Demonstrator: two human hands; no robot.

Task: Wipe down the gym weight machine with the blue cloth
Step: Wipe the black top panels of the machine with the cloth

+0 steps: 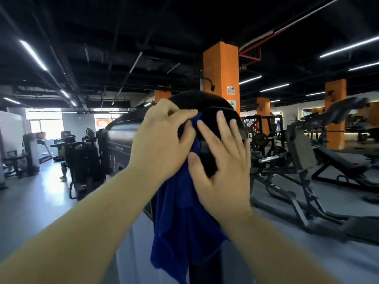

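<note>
The left hand [162, 138] pinches the blue cloth [180, 222], which hangs lengthwise straight down the black pad [192, 101]; the right hand [223, 171] presses flat, fingers spread.

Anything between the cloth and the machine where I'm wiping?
Nothing visible. The left hand grips the blue cloth against the black top of the weight machine; the right hand presses flat beside it.

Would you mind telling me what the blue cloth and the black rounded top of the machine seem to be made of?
The blue cloth looks like soft microfibre or terry fabric: matte, slightly fuzzy, hanging in loose folds from the left hand. The black rounded top looks like smooth moulded plastic or vinyl padding, with a faint sheen; the blur leaves that open.
</note>
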